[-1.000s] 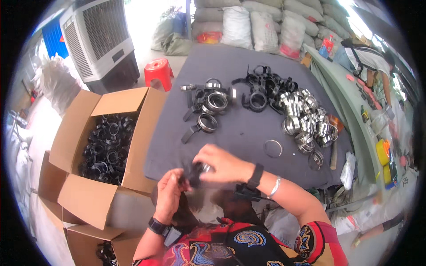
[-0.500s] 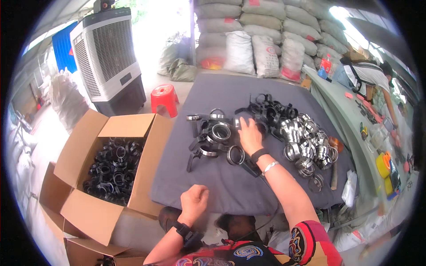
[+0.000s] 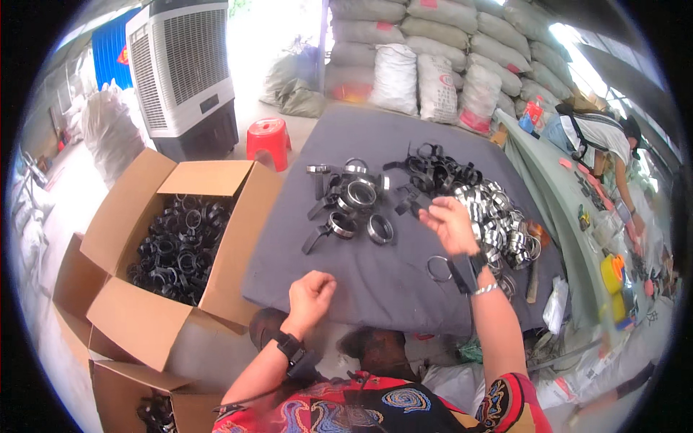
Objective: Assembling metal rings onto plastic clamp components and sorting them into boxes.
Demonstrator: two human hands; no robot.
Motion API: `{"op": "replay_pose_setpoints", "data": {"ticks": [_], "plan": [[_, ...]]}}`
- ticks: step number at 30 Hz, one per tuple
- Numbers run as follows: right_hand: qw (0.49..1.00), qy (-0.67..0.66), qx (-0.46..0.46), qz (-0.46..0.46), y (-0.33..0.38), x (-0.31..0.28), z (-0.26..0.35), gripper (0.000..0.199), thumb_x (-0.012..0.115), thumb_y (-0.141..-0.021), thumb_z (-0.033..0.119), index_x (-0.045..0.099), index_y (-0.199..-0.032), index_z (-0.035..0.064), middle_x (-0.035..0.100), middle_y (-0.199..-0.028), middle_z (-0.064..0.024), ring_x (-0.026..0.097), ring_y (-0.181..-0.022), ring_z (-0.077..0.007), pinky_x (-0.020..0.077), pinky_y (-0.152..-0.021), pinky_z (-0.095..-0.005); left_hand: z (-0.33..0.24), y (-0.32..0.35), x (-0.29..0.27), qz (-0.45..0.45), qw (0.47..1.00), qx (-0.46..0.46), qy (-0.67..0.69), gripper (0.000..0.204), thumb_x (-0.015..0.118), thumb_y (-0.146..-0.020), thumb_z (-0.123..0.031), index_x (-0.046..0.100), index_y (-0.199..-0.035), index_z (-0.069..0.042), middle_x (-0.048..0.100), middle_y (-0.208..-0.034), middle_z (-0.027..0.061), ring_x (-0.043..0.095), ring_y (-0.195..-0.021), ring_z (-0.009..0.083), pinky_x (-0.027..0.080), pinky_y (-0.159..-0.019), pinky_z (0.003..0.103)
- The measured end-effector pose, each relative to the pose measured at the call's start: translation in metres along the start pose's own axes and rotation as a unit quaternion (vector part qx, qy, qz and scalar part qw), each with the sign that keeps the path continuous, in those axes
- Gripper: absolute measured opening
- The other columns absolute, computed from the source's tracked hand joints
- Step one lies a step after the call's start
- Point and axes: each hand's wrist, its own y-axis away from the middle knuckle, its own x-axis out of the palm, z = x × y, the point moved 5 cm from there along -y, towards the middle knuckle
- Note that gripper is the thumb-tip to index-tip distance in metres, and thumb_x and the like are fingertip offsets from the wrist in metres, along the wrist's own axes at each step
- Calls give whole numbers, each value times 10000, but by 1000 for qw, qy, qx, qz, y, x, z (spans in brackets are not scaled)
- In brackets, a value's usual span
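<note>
Over the right-middle of the grey-covered table [image 3: 339, 278], my right hand [image 3: 449, 224] is closed, its thumb and fingers pressed together. A black bracket-like part [image 3: 411, 200] lies by its fingertips; whether they grip anything is hidden. Beside that wrist shows a thin ring [image 3: 438, 268], partly overlapped by a black piece. At the table's near edge, my left hand [image 3: 310, 296] is curled into a loose fist with nothing visible in it. Black-handled ring clamps [image 3: 359, 193] form a loose group left of my right hand. Behind it sits a black clamp pile [image 3: 442, 169]; shiny metal rings [image 3: 498, 224] are heaped to its right.
An open carton [image 3: 216, 281] of black clamps stands left of the table, with another carton [image 3: 133, 382] below. A red stool [image 3: 268, 143] and an air cooler [image 3: 189, 79] are behind. Stacked sacks [image 3: 440, 50] line the back. Another person [image 3: 603, 137] bends over a side table.
My right hand has drawn back from the clamp group toward the right, and its fingers have closed. My left hand stays in a fist. The whole view has shifted slightly.
</note>
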Motion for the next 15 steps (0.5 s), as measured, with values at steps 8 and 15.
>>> {"op": "replay_pose_setpoints", "data": {"ticks": [8, 15], "plan": [[989, 91, -48, 105, 148, 69, -71, 101, 602, -839, -47, 550, -903, 11, 640, -855, -60, 635, -829, -125, 526, -739, -274, -53, 24, 44, 221, 809, -277, 470, 314, 574, -928, -243, 610, -1096, 20, 653, -1014, 77, 615, -939, 190, 508, -801, 348], [806, 560, -194, 6, 132, 34, -37, 347, 716, -767, 202, 582, -1023, 10, 628, -934, -132, 607, -887, -277, 484, -794, -376, -24, 52, 18, 108, 789, -347, 495, 153, 530, -935, -141, 571, -833, -34, 597, -714, 51, 585, -646, 157, 466, -637, 273]]}}
